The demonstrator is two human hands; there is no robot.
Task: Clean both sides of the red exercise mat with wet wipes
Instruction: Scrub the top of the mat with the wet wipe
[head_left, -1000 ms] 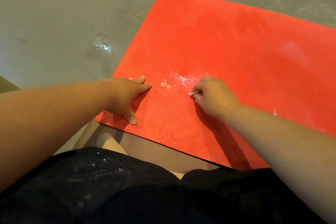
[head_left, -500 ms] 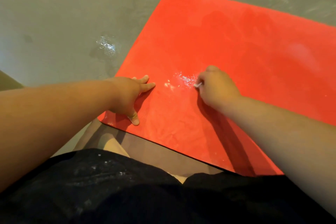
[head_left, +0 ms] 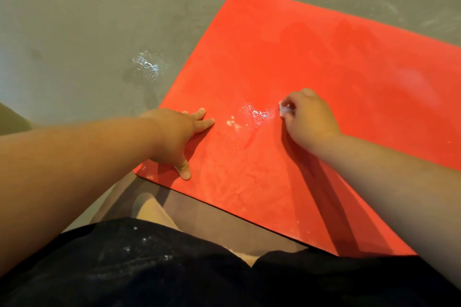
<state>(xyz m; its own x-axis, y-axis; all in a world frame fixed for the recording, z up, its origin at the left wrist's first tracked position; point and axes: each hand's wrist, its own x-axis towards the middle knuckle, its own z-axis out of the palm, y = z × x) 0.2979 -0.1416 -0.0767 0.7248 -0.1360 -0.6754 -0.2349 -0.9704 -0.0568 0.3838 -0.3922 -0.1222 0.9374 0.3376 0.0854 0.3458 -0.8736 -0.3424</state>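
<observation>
Grey floor (head_left: 74,20), bare concrete look, with a small wet glint (head_left: 147,65) just off the mat's left edge.

Red mat (head_left: 336,70) lies flat on the floor in front of the person, its near edge by the knees. One face is up; the underside is hidden.

Dark shorts (head_left: 149,269), flecked white, fill the bottom of the view.

Left hand (head_left: 174,134) is near the mat's near-left corner, palm down, fingers (head_left: 205,122) straight and spread, thumb out. It presses the mat and holds nothing.

Right hand (head_left: 309,119) is further in, fingers curled tight round a small white wad of wipe (head_left: 284,108), pressed to the surface.

A shiny wet patch (head_left: 257,112) with pale crumbs beside it sits between the two hands, just left of the wipe.

Step, as I read it: scrubbing a stubborn spot on the upper face, left hand bracing so the mat does not slide. The top is only partly done and the flip is not yet started.

Next calls for firm short strokes back across the patch, brace kept, then wider passes toward the far end.

Against a second ago: the right hand and wipe have gone away from the body and a little right, from below the patch to level with it. The left hand has not shifted.
</observation>
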